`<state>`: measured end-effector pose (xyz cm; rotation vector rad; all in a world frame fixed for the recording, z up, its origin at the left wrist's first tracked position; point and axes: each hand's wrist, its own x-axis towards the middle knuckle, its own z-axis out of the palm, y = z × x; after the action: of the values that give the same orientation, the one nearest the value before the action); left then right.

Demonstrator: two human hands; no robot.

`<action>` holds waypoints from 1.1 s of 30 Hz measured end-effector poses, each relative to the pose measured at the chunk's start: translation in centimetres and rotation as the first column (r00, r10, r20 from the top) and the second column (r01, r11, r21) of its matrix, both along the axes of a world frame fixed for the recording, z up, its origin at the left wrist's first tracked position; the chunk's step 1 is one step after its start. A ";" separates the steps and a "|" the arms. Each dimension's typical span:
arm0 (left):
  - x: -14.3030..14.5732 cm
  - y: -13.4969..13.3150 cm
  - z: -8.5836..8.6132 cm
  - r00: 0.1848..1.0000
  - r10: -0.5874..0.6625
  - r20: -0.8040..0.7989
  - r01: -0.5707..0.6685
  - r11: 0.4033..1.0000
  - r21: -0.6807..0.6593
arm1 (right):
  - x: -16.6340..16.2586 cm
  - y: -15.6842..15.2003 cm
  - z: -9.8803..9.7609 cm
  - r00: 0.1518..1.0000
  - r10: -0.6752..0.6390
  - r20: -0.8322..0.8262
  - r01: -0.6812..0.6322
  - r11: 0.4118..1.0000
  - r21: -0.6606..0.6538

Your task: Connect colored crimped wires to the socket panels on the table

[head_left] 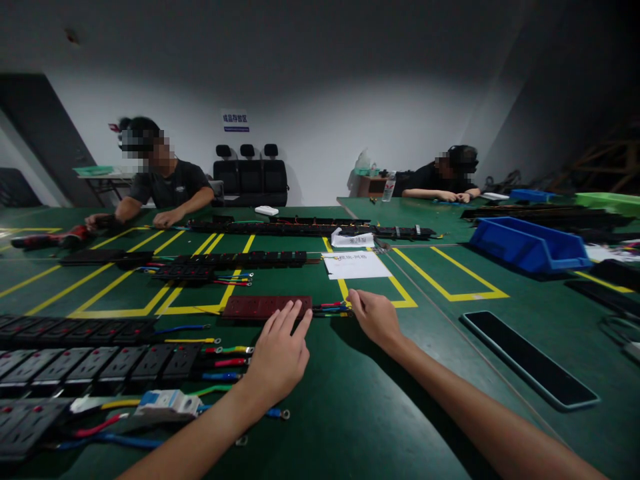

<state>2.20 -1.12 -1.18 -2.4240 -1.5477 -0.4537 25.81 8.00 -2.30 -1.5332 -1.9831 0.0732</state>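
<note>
A dark red socket strip (265, 307) lies in front of me, with several coloured wires (330, 306) leaving its right end. My left hand (281, 347) rests its stretched fingers on the right part of this strip. At the tips of those wires, my right hand (374, 316) is closed, thumb and forefinger pinched round the ends. Its other fingers are curled in. Left of my left hand lie rows of black socket strips (107, 365) with ring-ended wires. Among them is a white circuit breaker (169, 404).
A phone (527, 357) and a blue bin (530, 243) are on the right. White paper (356, 265) lies beyond my hands on the yellow-taped green table (410, 413). One person (167, 180) works at the far left near a red power drill (53, 239), another person (440, 175) at the far right.
</note>
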 end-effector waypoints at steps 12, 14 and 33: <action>0.1 0.1 0.1 1.000 0.010 -0.022 -0.010 1.000 -0.007 | -0.4 0.0 0.1 0.997 -0.016 0.072 0.017 1.000 -0.023; 0.1 0.0 0.1 1.000 0.009 -0.016 -0.009 1.000 -0.008 | -0.3 0.0 0.1 0.998 -0.005 0.059 0.006 1.000 -0.018; 0.1 0.1 0.1 1.000 0.005 -0.021 -0.005 1.000 -0.002 | -0.4 -0.4 0.4 0.998 -0.046 0.040 0.046 0.999 0.003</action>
<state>2.25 -1.00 -1.13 -2.4175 -1.5466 -0.4253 25.44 7.64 -1.93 -1.5902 -1.9775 0.0216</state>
